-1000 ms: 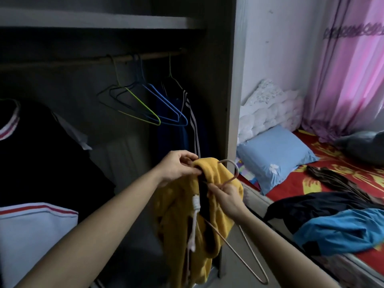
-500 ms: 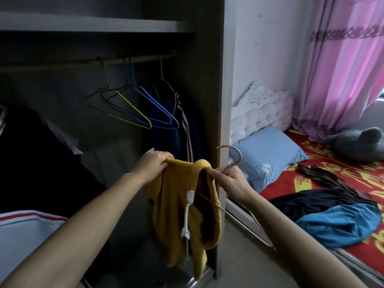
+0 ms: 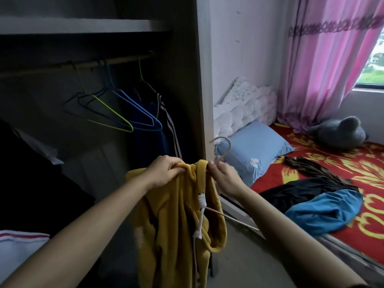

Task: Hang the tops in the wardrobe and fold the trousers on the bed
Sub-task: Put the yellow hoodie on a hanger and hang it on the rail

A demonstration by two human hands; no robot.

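Observation:
A mustard-yellow hooded top [image 3: 172,225] with a white drawstring hangs in front of the open wardrobe. My left hand [image 3: 164,171] grips its collar on the left. My right hand [image 3: 224,175] pinches the neck of a beige wire hanger [image 3: 223,146] at the collar's right edge; the hook rises above my fingers and one hanger arm pokes out below the hood. The wardrobe rail [image 3: 83,65] runs above, carrying empty blue and green hangers [image 3: 124,115] and a dark striped garment [image 3: 164,125].
The wardrobe's side panel [image 3: 199,80] stands right behind the hands. On the red patterned bed [image 3: 332,169] at the right lie a black garment [image 3: 301,192], a blue garment [image 3: 324,210], a brown garment [image 3: 307,167], a blue pillow [image 3: 255,148] and a grey plush toy [image 3: 338,132].
Both hands have pulled apart along the collar, spreading the yellow top over the hanger. The hanger's lower arm has slid further into the garment. The view shifted right.

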